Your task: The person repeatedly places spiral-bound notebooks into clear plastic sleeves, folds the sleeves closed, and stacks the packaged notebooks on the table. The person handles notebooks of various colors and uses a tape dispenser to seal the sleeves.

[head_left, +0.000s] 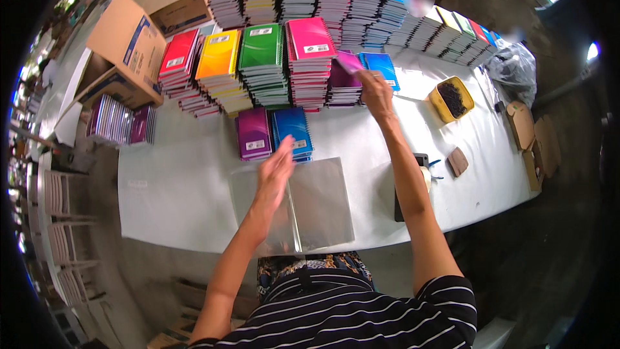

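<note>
- The right hand (376, 94) is stretched far out across the white table (174, 194), its fingers pinched shut on a corner of a purple notebook (349, 61) that it lifts off the purple stack (342, 87); the notebook is tilted, its long axis running from the hand up and to the left.
- The left hand (274, 171) is blurred, fingers spread loosely and flat, holding nothing, resting over the clear plastic sleeves (320, 203) near the table's front edge.
- Just beyond that hand lie two short piles, purple (253, 132) and blue (294, 129), each with a small white label low on its cover.
- Behind them stand tall stacks in a row: red (179, 58), yellow-orange (218, 58), green (261, 48), pink (311, 42), each with a white rectangular label.
- Open brown cardboard boxes (129, 42) sit at the left.
- A yellow tray (451, 99) of dark bits lies at the right.
</note>
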A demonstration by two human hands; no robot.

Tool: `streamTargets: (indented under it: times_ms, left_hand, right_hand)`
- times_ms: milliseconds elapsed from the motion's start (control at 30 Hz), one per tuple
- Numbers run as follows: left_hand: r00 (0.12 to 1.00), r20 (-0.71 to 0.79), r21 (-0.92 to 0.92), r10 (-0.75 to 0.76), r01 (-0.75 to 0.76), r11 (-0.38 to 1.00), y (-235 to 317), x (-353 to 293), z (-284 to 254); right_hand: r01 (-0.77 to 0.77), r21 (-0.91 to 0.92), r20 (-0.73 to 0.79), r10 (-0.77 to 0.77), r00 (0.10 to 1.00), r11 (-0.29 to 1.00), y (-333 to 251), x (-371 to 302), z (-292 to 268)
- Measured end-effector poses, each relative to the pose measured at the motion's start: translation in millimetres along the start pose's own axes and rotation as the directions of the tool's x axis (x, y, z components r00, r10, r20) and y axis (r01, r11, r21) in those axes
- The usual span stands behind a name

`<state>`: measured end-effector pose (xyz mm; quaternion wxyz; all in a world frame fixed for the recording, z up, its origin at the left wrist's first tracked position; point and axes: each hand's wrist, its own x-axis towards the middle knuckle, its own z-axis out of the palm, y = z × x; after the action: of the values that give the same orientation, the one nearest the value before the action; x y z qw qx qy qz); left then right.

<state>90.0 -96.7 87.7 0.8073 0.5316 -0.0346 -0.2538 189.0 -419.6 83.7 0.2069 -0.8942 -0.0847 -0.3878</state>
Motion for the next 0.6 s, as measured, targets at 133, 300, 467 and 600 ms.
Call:
streamTargets:
  times_ms: [133, 300, 467, 600]
  left_hand:
    - [0.969, 0.175, -0.521, -0.173, 0.241, 0.819, -10.9, 47.4, 38.2]
    - [0.974, 0.122, -0.361, -0.19, 0.222, 0.906, -21.6, 47.2, 17.8]
    - [0.986, -0.056, -0.368, -0.158, 0.127, 0.921, -12.5, 0.8, -59.9]
    - [0.987, -0.015, -0.342, -0.162, 0.147, 0.928, 7.7, -15.2, -94.4]
  right_hand:
    - [0.021, 0.062, -0.275, -0.004, 0.961, 0.998, -85.3, -14.9, -47.9]
    - [0.224, 0.33, 0.331, -0.334, 0.882, 0.917, -168.4, -84.2, -63.4]
    - [-0.439, 0.228, 0.159, 0.411, 0.898, 0.869, -148.0, -75.1, 23.4]
    - [-0.521, -0.246, 0.388, 0.575, 0.72, 0.818, -152.6, -93.6, 82.9]
